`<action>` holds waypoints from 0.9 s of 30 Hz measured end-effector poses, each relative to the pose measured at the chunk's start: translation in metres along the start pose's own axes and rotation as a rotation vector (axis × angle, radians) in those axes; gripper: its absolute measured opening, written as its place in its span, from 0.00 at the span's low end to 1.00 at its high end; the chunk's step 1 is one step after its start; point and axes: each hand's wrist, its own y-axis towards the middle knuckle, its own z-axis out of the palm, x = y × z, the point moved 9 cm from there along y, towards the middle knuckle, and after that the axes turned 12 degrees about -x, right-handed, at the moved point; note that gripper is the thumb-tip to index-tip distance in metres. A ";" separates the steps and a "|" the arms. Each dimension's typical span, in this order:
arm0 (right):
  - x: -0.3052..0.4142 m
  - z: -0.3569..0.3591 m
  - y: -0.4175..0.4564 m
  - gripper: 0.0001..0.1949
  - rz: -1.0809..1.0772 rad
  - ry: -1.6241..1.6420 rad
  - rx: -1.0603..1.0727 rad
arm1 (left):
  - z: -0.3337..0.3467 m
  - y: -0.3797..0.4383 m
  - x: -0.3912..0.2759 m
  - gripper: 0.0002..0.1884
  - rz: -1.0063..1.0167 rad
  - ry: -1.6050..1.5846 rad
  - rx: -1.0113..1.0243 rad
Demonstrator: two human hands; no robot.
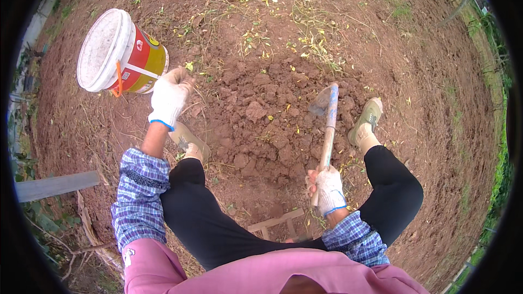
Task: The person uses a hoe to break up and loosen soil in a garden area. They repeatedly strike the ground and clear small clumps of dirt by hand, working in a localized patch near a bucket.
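My right hand (329, 188), in a white knit glove with bare fingertips, grips the wooden handle (327, 147) of a short hoe. Its metal blade (320, 101) rests on loosened, clumpy reddish-brown soil (261, 114) between my feet. To the left, my gloved left hand (171, 94) is raised with its fingers curled in; whether something small is pinched there cannot be made out. Just beyond it stands a lidded plastic bucket (143, 61), red and yellow with an orange handle, its white lid (100, 49) speckled with dirt. The glove overlaps the bucket's lower edge in view.
A low wooden stool (278, 220) shows beneath me. At the left, a grey board (57, 185) juts in above dry branches (88, 249). Yellow leaves (318, 49) and dry stalks litter the ground ahead. My shoes (369, 116) flank the dug patch. Greenery lines the right edge.
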 end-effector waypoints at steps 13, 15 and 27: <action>0.019 0.045 0.189 0.06 0.185 -0.110 0.023 | 0.081 -0.169 -0.120 0.03 -0.105 -0.242 0.505; 0.009 0.052 0.152 0.05 0.196 0.064 0.102 | 0.084 -0.166 -0.116 0.04 -0.017 -0.176 0.513; -0.064 0.010 -0.001 0.09 0.380 0.210 0.194 | 0.146 -0.152 -0.109 0.07 0.131 -0.024 0.380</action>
